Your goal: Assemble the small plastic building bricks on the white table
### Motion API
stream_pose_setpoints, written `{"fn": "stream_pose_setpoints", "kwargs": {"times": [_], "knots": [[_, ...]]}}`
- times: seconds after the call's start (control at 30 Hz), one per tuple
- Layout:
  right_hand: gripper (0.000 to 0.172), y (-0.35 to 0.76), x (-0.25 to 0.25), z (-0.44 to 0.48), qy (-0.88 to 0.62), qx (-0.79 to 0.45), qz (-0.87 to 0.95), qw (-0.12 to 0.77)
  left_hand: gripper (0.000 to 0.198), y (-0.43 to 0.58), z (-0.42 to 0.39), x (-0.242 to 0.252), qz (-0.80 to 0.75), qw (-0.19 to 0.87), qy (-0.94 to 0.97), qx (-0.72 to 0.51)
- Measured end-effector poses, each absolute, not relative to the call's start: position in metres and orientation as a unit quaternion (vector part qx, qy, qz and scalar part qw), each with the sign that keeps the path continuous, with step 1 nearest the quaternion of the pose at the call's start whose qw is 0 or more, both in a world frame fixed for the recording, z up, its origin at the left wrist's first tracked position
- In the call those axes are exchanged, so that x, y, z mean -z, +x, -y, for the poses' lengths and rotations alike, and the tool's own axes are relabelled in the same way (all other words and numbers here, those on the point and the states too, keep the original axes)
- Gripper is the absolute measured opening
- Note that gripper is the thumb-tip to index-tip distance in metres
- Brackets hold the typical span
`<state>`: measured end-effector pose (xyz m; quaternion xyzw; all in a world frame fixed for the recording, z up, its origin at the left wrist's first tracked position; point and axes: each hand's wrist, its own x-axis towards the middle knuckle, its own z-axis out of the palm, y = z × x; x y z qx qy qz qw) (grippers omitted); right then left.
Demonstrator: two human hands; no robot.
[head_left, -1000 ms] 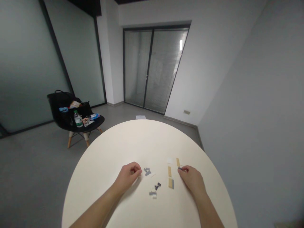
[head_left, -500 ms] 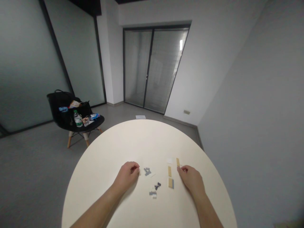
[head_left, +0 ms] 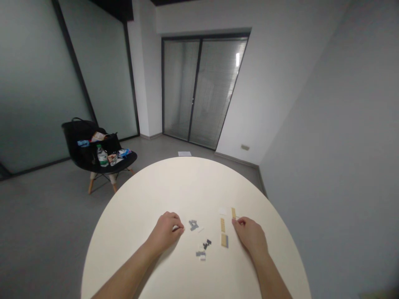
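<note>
Camera is looking forward and down, with 12 o'clock straight ahead. The left hand [head_left: 165, 233] is resting over a round cream table [head_left: 193, 187] at 9 o'clock from a loose scatter of small building pieces, its fingers curling inward and bunching at the fingertips [head_left: 178, 224]. Something pale is showing at those tips, but I cannot tell whether they are grasping it. The right hand [head_left: 250, 237] is lying at 3 o'clock from the scatter, its fingers [head_left: 237, 223] half curled and reaching toward a narrow tan plate [head_left: 233, 213], which is sitting just beside them at about 11 o'clock. Whether they are touching that plate or gripping anything, I cannot tell. Nearest the left hand, a small grey brick cluster [head_left: 193, 225] is lying at its 3 o'clock. Dark grey pieces [head_left: 206, 243] are sitting below and right of that cluster, with grey and white pieces [head_left: 201, 254] at their 7 o'clock. A second tan plate [head_left: 222, 225] and a tan-and-grey pair [head_left: 224, 240] are lining up between the hands, under a small white square [head_left: 222, 211]. Beyond the table, a black chair [head_left: 99, 164] is standing at 10 o'clock, carrying a black bag [head_left: 81, 135] and a plastic water bottle [head_left: 102, 156]. A glass door with blinds [head_left: 199, 93] is closing off the room at 12 o'clock, and a sheet of paper [head_left: 184, 153] is lying on the floor just beyond the table edge.
</note>
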<state>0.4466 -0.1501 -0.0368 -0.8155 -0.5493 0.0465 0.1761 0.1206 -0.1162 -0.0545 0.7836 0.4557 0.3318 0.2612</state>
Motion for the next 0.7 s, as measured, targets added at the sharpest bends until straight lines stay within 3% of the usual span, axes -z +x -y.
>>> {"fn": "stream_pose_setpoints", "kwargs": {"times": [0.2,0.4,0.6,0.7], "knots": [[0.034,0.446,0.034,0.152,-0.815,-0.044,0.549,0.181,0.017,0.120,0.117,0.054,-0.431,0.263,0.803,-0.318],[0.036,0.442,0.035,0.153,-0.773,0.017,0.572,0.275,0.012,0.121,0.122,0.049,-0.445,0.284,0.786,-0.322],[0.035,0.403,0.032,0.156,-0.579,0.063,0.717,0.382,0.003,0.133,0.124,0.054,-0.442,0.457,0.664,-0.393],[0.025,0.371,0.027,0.160,-0.478,0.062,0.780,0.400,0.014,0.139,0.124,0.056,-0.409,0.541,0.598,-0.427]]}}
